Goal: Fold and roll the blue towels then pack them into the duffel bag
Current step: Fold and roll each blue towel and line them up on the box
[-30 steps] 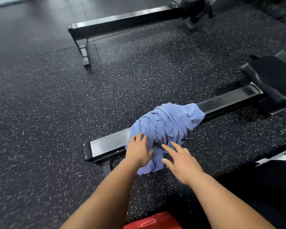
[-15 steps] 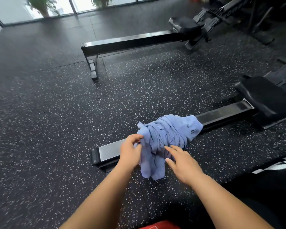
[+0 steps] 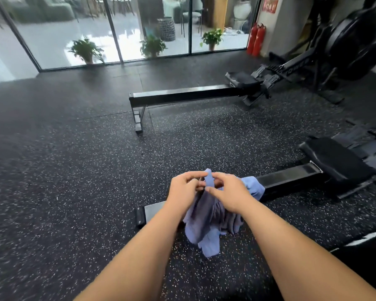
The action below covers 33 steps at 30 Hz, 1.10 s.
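1. Gym floor (image 3: 74, 192), speckled black; a bunched blue towel (image 3: 206, 224) lies partly on a rowing machine rail (image 3: 287, 177).
2. Left hand (image 3: 183, 190) and right hand (image 3: 230, 192) pinch its top edge, fingers curled.
3. Likely untangling; next, spread it flat.

Lettering on the red wall sign (image 3: 269, 5) is unreadable.

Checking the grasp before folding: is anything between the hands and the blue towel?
Nothing visible. The left hand and right hand both pinch the blue towel at its raised top edge, the rest hanging over the rower rail. The duffel bag is out of view.
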Tool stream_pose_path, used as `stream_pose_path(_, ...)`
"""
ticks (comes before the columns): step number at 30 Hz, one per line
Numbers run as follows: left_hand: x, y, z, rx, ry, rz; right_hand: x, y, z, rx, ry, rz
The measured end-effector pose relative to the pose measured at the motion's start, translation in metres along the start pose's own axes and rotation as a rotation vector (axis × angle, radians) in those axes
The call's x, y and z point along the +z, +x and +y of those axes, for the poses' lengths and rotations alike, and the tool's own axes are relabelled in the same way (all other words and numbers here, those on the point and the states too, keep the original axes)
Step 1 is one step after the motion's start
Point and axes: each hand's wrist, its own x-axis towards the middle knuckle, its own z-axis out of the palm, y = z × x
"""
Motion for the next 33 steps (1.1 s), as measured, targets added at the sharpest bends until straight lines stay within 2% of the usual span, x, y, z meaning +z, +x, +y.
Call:
stream_pose_path(7,0.001,-0.004,0.038,0.238,0.213,0.053,-0.057,-0.005,-0.037,-0.043,0.023,0.214)
stream_pose_path(11,0.004,-0.007,0.048,0.26,0.494,0.005,-0.098,-0.015,-0.055,-0.101,0.146,0.253)
stream_pose_path(16,0.026,-0.016,0.07,0.251,0.735,-0.043,-0.151,-0.043,-0.061,-0.175,0.146,0.303)
stream_pose_path(21,0.066,-0.026,0.102,0.304,0.732,-0.08,-0.197,-0.084,-0.039,-0.148,0.129,0.423)
stream_pose_path(28,0.15,-0.038,0.155,0.535,0.705,-0.142,-0.272,-0.157,-0.004,-0.038,0.094,0.63)
stream_pose_path(33,0.238,-0.064,0.197,0.697,0.624,-0.235,-0.328,-0.237,0.018,0.032,0.125,0.804)
